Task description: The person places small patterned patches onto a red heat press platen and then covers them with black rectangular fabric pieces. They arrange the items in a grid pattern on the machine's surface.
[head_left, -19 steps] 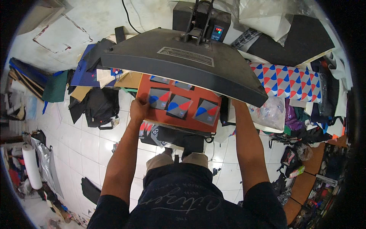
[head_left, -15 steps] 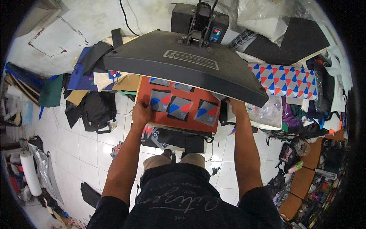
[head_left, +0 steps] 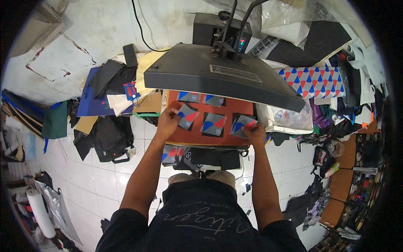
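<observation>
Several grey squares with blue and red shapes lie over black pieces on the red-brown bed of a heat press. My left hand is at the left edge of the bed, its fingers pinching the side of the left printed square, which sits tilted. On the right, my right hand has thumb and fingers closed on the lower corner of another printed square, turned askew over its black piece. Between them rests the middle printed square, untouched. Two more squares lie farther back, partly hidden under the raised press plate.
The dark plate overhangs the back of the bed. Below the bed's front edge are more printed pieces and a black item. A patterned roll and a white tray stand right; a black bag lies on the floor left.
My right hand has come from beside the bed, under the plate's edge, onto the right square. My left hand has shifted from the bed's edge to the left square. Both squares are now turned.
</observation>
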`<action>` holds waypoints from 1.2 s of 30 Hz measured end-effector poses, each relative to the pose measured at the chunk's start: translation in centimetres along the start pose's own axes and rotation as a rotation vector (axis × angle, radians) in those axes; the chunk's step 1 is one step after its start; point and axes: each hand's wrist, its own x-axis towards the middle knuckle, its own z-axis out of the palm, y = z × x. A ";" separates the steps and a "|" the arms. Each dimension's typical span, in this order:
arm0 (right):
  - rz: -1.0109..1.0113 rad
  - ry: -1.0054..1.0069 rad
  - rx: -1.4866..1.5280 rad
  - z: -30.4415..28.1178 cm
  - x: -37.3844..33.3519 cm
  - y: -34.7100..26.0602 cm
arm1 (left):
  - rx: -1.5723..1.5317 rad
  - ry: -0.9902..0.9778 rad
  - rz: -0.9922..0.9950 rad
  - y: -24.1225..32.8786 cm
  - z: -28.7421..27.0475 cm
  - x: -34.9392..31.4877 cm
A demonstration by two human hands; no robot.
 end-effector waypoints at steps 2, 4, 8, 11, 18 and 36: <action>0.028 0.064 0.036 -0.1 -0.6 -0.2 | -0.018 -0.043 0.076 0.2 -0.1 1.8; 0.078 0.019 0.023 -0.2 0.1 1.0 | -0.112 0.003 0.108 1.7 0.7 3.4; 0.188 -0.197 0.412 -0.5 0.6 2.3 | 0.148 0.078 0.109 2.5 1.3 6.5; 0.084 -0.093 0.301 0.2 0.7 2.7 | 0.568 0.001 0.079 1.2 1.9 9.0; 0.036 0.059 0.338 0.3 -0.4 1.7 | 0.669 0.158 0.260 0.1 3.8 10.6; -0.005 -0.009 0.228 -0.5 0.6 -0.4 | 0.198 -0.203 0.193 5.6 -0.2 6.9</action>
